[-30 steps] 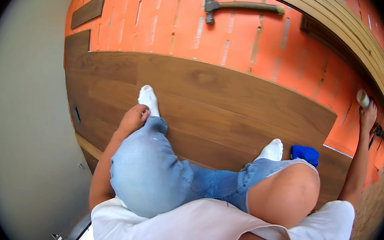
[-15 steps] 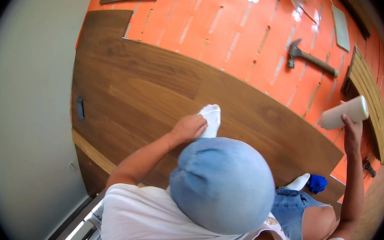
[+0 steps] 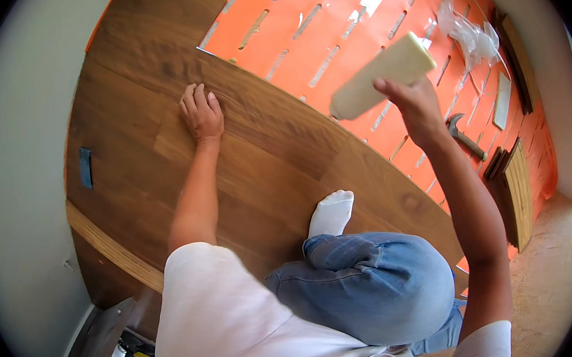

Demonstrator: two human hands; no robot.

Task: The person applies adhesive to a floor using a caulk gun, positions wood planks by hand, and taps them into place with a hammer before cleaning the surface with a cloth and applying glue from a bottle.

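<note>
My left hand (image 3: 203,114) lies on the brown wood floor planks (image 3: 160,159), fingers spread and slightly bent, holding nothing. In my right hand (image 3: 418,110) is an off-white squeeze bottle (image 3: 386,76), raised over the orange underlay (image 3: 316,65) beside the planks' edge. The bottle tilts with its narrow end down to the left. My fingers on its far side are hidden. Past my right forearm lies a claw hammer (image 3: 467,139) on the underlay, partly covered by the arm.
Stacked planks (image 3: 511,191) stand at the right, near crumpled clear plastic (image 3: 468,37) and a pale flat strip (image 3: 501,101). A small blue-grey block (image 3: 85,168) sits by the left wall (image 3: 23,169). A loose plank strip (image 3: 110,247) lies at lower left. My socked foot (image 3: 332,213) rests on the planks.
My left hand has moved from my foot forward and left onto the planks. The right hand has brought the bottle left and forward over the underlay. The whole view has shifted.
</note>
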